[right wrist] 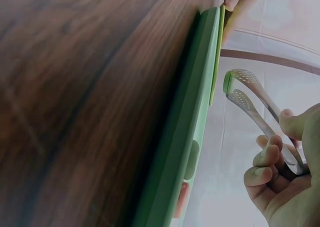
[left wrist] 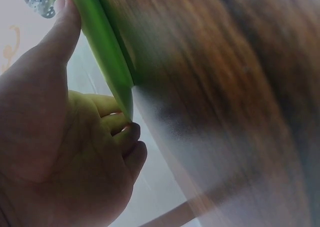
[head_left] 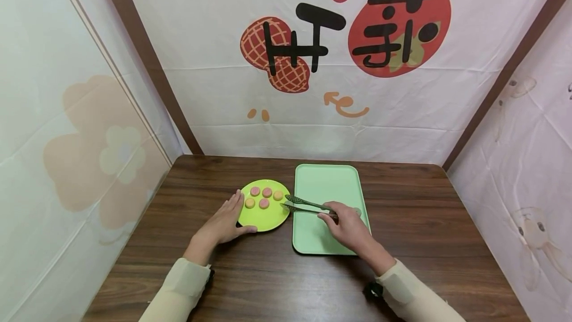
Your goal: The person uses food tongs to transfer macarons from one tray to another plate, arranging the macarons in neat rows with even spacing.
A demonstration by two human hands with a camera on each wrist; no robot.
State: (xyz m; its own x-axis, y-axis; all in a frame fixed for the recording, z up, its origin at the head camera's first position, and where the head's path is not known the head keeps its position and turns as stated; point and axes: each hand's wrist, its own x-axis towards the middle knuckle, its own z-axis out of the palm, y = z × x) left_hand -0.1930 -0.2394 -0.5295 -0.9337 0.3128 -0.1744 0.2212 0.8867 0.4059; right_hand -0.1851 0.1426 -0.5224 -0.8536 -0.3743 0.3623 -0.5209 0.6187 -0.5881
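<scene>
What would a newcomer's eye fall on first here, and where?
Probably the bright lime plate left of the pale green tray, holding five small pink and yellow rounds, the left hand at the plate's edge. Next, the metal tongs in the right hand, above the tray. Then the red prints on the backdrop behind the table.

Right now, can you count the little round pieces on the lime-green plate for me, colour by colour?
Small round pink pieces: 3
Small round yellow-orange pieces: 2
Total on the round lime-green plate: 5
</scene>
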